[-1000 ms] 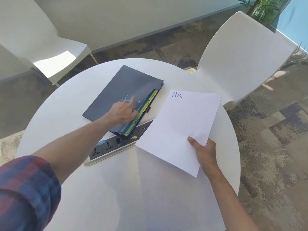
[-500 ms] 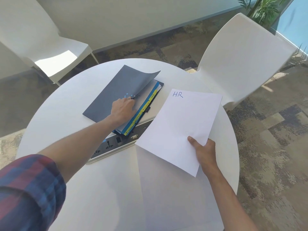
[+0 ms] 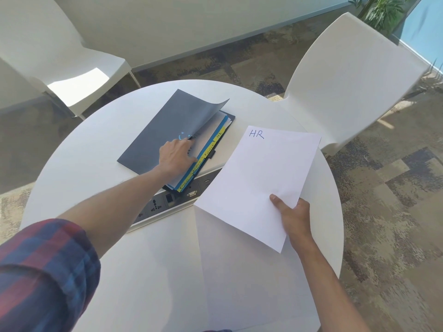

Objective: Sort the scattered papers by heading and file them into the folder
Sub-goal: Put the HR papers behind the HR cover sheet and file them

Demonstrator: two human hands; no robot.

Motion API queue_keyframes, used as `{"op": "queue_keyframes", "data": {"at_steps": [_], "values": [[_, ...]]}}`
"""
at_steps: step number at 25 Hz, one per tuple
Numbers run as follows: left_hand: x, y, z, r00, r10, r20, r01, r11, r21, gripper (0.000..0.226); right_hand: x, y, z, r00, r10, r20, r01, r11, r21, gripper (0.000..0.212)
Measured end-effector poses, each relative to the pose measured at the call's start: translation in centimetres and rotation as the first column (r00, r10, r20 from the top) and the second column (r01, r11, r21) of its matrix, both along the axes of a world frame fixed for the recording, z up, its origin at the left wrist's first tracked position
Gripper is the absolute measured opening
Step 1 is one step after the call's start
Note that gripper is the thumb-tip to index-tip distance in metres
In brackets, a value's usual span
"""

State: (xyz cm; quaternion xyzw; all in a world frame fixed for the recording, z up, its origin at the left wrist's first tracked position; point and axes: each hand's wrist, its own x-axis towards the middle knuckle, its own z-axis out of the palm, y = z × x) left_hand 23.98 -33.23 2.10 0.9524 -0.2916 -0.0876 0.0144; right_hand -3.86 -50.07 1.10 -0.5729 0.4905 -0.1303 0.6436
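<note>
Judging by its curl, the thin, floppy HR sheet (image 3: 259, 185), pinched at its near corner by the right hand (image 3: 293, 215), needs edge support, while the left hand (image 3: 176, 156) beside it lifts the folder (image 3: 167, 133) cover.

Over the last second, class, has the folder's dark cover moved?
Yes. The cover has lifted: its free corner now curls up off the yellow tabs, raised by the left hand, while the folder's spine stays put on the table.

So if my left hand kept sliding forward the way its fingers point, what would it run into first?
Probably the lifted dark cover of the folder: your left hand already touches its edge, fingers pointing under it, over the tabbed dividers.
</note>
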Motion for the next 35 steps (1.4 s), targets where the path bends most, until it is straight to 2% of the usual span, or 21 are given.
{"op": "queue_keyframes", "data": {"at_steps": [8,13,19,23,26,35], "values": [[-0.8,0.2,-0.7,0.999,-0.048,0.007,0.048,0.999,0.019,0.066,0.4,0.3,0.0,1.000,0.017,0.000,-0.017,1.000,0.004,0.002],[-0.2,0.2,-1.1,0.993,-0.115,0.020,0.113,0.990,0.086,0.066,0.6,0.3,0.1,1.000,0.024,-0.003,-0.024,1.000,0.007,0.002],[-0.9,0.1,-1.7,0.973,-0.231,0.027,0.212,0.929,0.302,0.068,0.8,0.3,0.4,1.000,0.026,-0.002,-0.026,1.000,0.003,0.003],[-1.3,0.6,-1.9,0.956,-0.282,0.080,0.235,0.899,0.369,0.062,0.7,0.1,0.6,0.999,0.032,0.007,-0.032,0.999,0.004,0.003],[-1.3,1.0,-1.4,0.952,-0.290,0.097,0.238,0.901,0.362,0.060,0.8,0.3,0.7,0.999,0.048,0.009,-0.048,0.999,-0.004,0.002],[0.3,2.4,3.4,0.936,-0.352,0.001,0.338,0.900,0.274,0.085,3.2,1.2,1.8,0.992,0.124,0.016,-0.124,0.992,0.007,0.008]]}}
